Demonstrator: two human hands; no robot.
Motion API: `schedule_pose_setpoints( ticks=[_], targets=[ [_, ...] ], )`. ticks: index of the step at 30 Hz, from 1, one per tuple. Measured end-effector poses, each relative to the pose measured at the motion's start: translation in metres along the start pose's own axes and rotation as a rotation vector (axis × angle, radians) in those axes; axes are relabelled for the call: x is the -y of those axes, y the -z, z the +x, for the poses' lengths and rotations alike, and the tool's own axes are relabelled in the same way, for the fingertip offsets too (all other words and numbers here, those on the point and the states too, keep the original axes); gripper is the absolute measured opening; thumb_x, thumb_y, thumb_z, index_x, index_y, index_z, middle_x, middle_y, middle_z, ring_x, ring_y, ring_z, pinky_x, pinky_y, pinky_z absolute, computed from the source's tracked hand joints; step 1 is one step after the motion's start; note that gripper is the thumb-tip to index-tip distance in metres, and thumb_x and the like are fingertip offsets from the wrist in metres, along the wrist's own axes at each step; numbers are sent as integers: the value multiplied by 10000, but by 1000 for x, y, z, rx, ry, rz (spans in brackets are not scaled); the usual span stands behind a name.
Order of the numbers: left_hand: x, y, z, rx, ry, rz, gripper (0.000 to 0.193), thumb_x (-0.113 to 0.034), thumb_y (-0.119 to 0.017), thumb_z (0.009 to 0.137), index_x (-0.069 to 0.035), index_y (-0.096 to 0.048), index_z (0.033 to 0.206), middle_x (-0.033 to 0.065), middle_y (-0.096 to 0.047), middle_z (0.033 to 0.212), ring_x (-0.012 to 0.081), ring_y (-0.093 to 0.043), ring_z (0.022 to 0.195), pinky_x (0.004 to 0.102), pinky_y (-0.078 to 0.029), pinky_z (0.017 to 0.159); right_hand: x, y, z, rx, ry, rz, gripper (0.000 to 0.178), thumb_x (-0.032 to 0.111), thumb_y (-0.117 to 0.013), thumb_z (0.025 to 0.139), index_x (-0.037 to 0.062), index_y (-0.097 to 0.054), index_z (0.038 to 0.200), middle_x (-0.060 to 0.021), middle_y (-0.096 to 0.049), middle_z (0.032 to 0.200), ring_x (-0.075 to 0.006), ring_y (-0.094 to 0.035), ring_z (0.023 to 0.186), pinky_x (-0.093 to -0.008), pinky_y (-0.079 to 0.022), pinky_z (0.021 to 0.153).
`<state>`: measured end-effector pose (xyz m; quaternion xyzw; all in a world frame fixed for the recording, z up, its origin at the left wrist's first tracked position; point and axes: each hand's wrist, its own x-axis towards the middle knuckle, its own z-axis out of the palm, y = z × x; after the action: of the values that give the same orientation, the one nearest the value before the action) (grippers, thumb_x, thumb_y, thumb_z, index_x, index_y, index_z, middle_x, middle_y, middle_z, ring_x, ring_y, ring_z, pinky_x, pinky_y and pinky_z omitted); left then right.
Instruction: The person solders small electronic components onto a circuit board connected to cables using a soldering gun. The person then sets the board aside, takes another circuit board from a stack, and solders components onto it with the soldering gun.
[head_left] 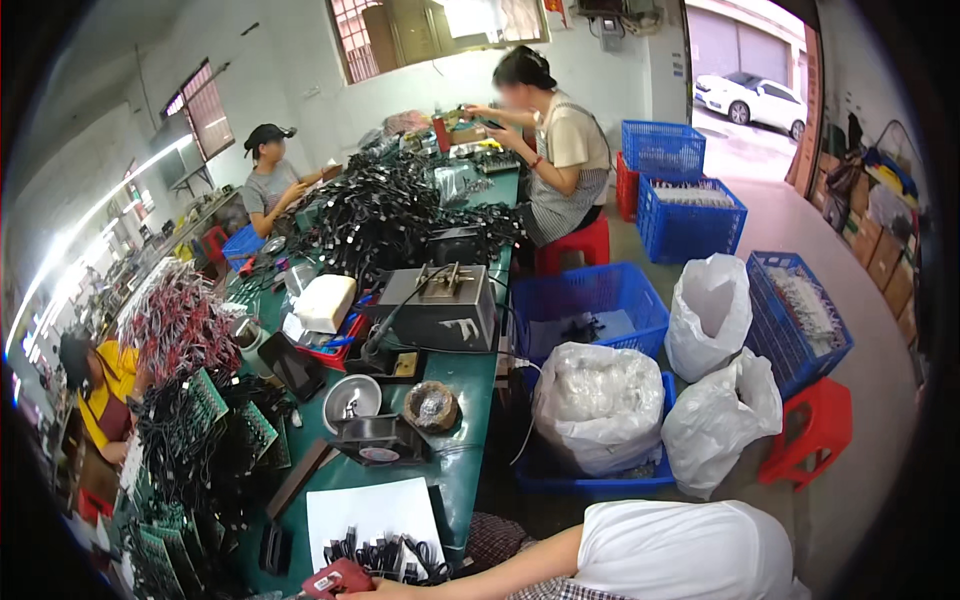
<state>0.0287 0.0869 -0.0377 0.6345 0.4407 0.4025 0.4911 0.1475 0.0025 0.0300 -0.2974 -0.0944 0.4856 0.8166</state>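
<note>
My bare right forearm reaches in from the lower right, out of a white sleeve. At the lower edge, my right hand [385, 592] is closed on a red hand tool [338, 578]; the frame cuts off part of both, so its exact kind is unclear. Just beyond the hand, several short black cables [385, 553] with plugs lie on a white sheet [372, 507]. Left of the sheet stands a small black block-like object [274, 548]. A black fan [378, 440] stands past the sheet's far edge. My left hand is out of sight.
The green table [462, 455] holds a metal bowl [352, 402], a tape roll [431, 405], a grey metal box [440, 310] and heaped black cables [375, 210]. Circuit boards [205, 405] pile up left. White sacks [600, 405] and blue crates [640, 290] stand right. Co-workers [565, 150] sit farther off.
</note>
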Motion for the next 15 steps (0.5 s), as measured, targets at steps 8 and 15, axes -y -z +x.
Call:
schedule_pose_setpoints(
  ticks=[8,15],
  targets=[
    [1,-1,6,14,-139,398,317,-214,-387,900,65,-520,970,179,-557,950,248,-519,849,349,-422,761,-2,4,8,-40,33,99,199,256,-645,794,74,-598,858,23,-533,699,-70,-469,610,-225,-364,528],
    [31,9,11,31,-179,346,360,-241,-395,898,78,-515,1014,204,-564,981,291,-537,863,377,-432,769,2,7,7,46,1,131,183,247,-620,819,84,-596,899,26,-522,687,-75,-471,613,-221,-370,538]
  ],
)
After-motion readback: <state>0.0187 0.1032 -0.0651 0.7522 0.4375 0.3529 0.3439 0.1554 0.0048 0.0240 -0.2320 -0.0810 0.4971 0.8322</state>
